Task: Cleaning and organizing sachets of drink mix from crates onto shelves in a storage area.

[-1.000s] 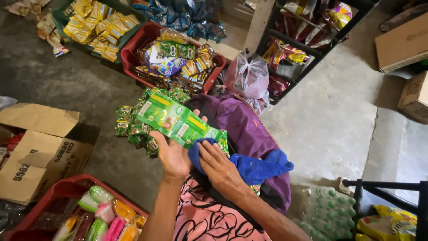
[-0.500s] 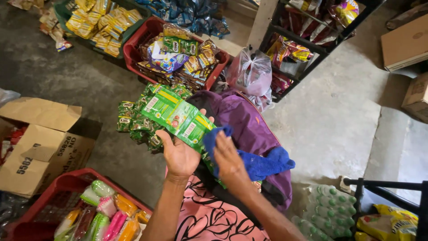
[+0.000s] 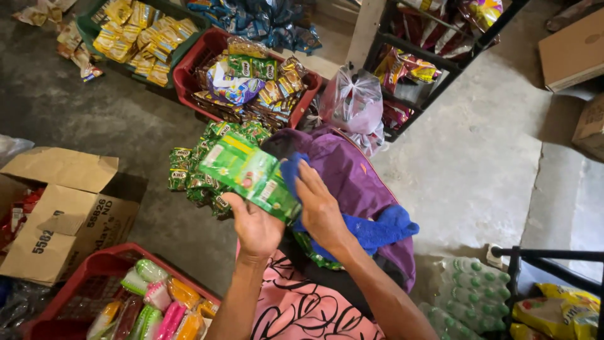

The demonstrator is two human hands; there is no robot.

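Left hand [image 3: 255, 226] gripped a strip of green sachets [image 3: 248, 175] from below, fingers closed on its lower edge, strip held up flat and tilted over the lap; right hand [image 3: 321, 211] pressed a blue cloth [image 3: 290, 171] against the strip's right end, fingers spread over cloth and packet edge, so both hands were closed on something, none free; compared with the view a second before, the right hand had travelled from the strip's lower right corner up along its right side, and the cloth now covered more of that end, which reads as a wiping stroke in progress, dust-off of the packets about midway rather than finished; the rest of the blue cloth [image 3: 384, 228] trailed right of the strip across a purple bag [image 3: 358, 182] on the lap; below and left of the strip lay a loose pile of green sachets [image 3: 189, 179] on the concrete floor [image 3: 107, 119]; beyond the strip, a red crate [image 3: 192, 63] of mixed sachets; left of the strip, an open cardboard box [image 3: 63, 208]; lower left, a red basket [image 3: 94, 267] of coloured packets.
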